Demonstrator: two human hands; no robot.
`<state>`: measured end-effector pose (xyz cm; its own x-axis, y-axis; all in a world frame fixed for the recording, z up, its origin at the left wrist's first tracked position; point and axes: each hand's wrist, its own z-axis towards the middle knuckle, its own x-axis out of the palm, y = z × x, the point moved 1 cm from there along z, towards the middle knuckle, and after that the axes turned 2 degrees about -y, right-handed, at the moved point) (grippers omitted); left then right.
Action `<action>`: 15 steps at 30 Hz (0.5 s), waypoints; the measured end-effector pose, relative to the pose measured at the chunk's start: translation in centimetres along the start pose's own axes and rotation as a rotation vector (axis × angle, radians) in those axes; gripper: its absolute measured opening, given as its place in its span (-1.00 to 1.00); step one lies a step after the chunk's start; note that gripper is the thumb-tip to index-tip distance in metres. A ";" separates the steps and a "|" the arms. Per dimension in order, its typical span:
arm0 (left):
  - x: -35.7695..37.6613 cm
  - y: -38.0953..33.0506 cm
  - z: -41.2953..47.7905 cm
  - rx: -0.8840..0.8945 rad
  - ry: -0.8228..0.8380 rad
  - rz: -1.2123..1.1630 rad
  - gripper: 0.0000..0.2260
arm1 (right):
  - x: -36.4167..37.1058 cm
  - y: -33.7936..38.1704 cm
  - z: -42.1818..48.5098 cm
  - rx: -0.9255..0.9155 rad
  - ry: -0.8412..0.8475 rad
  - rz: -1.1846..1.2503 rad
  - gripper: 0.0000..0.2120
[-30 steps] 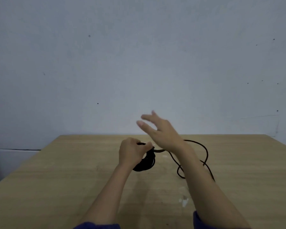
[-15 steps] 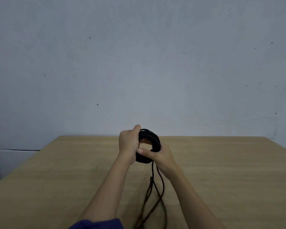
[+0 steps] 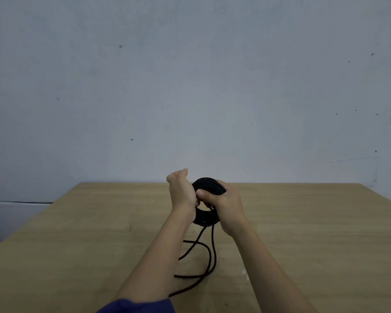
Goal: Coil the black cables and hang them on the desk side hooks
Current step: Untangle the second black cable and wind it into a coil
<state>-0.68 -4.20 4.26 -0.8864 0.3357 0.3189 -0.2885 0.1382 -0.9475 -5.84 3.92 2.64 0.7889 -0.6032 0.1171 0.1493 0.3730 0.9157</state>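
A black cable coil (image 3: 209,186) is held upright above the wooden desk (image 3: 303,233), between both hands. My left hand (image 3: 182,195) grips its left side, fingers curled round the loops, thumb raised. My right hand (image 3: 226,203) grips the right side, its thumb pressed across the front of the coil. The loose end of the cable (image 3: 209,256) hangs from the coil's bottom and lies in loops on the desk between my forearms. No desk side hooks are in view.
A plain grey wall (image 3: 190,86) rises behind the desk's far edge. The desk's left edge runs diagonally toward me, with floor and a white skirting (image 3: 14,211) beyond it.
The right hand came off the open-fingered swing and closed on the coil. The loose cable moved from the right of the desk to between my forearms; the coil rose.
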 end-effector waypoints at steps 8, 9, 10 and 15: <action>-0.2 0.2 -2.0 0.270 -0.149 0.370 -0.63 | 0.2 -0.2 -0.2 0.076 -0.305 0.030 -0.94; -0.9 1.2 -1.7 0.380 -0.158 0.486 -0.56 | -0.2 -0.2 0.2 0.105 -0.396 0.122 -0.93; -1.7 2.4 -1.5 0.507 -0.126 0.641 -0.46 | -0.8 -0.1 0.6 0.127 -0.493 0.237 -0.91; -6.1 7.7 -0.6 0.542 0.626 1.331 -0.19 | -4.8 0.1 1.9 0.180 -0.797 0.543 -0.87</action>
<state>2.70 -4.65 -4.97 -0.3545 0.2765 -0.8932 0.3362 -0.8537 -0.3977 -10.72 5.47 2.95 0.0805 -0.7053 0.7043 -0.2605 0.6672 0.6979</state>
